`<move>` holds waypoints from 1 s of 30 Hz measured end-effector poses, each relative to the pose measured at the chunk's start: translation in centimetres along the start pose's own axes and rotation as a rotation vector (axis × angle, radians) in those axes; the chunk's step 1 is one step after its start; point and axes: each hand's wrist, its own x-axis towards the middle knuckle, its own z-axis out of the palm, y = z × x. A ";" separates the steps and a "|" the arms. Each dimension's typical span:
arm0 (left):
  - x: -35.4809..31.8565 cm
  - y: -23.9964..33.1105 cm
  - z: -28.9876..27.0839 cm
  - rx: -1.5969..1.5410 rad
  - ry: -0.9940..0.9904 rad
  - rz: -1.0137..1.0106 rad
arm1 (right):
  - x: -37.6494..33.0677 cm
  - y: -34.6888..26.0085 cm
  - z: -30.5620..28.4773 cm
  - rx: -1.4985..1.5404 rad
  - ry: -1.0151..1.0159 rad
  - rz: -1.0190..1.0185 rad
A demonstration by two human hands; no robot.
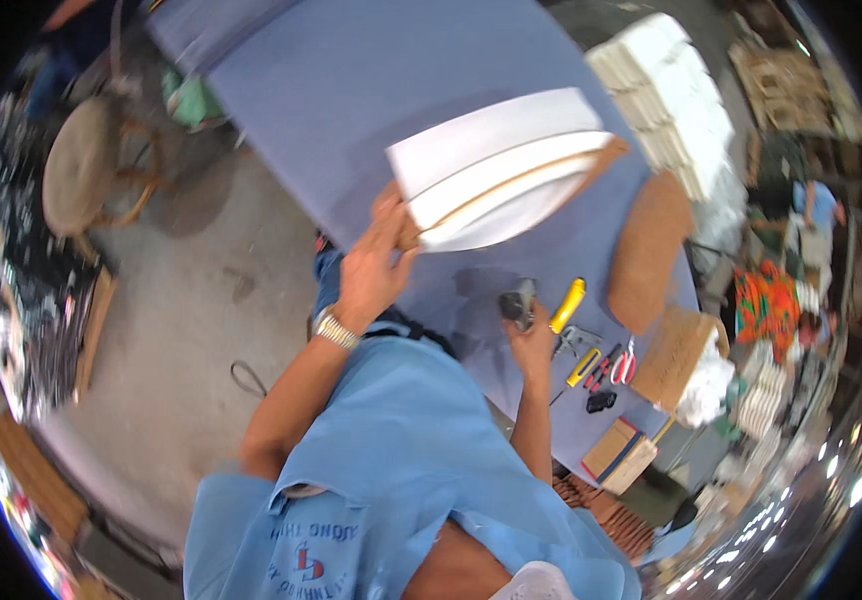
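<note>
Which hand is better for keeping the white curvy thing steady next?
Probably the left hand: it's holding one end of the white curvy thing, while the right hand is away from it, holding a dark thing.

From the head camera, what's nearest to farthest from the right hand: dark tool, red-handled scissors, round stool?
From the right hand:
1. Dark tool, in its grip.
2. Red-handled scissors, rightward on the blue table.
3. Round stool, far left, beyond the table.
</note>
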 end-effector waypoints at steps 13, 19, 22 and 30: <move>-0.6 0.1 0.8 0.126 -0.133 0.163 | 20.5 -8.6 -8.1 0.417 0.561 0.038; -1.0 -0.5 0.2 0.158 -0.180 0.172 | 22.1 -8.2 -7.1 0.390 0.527 0.221; -0.9 0.1 0.1 0.148 -0.225 0.180 | 22.8 -7.4 -6.8 0.435 0.604 0.316; 0.2 1.1 -0.6 0.131 -0.193 0.185 | 24.5 -5.8 -7.4 0.400 0.643 0.105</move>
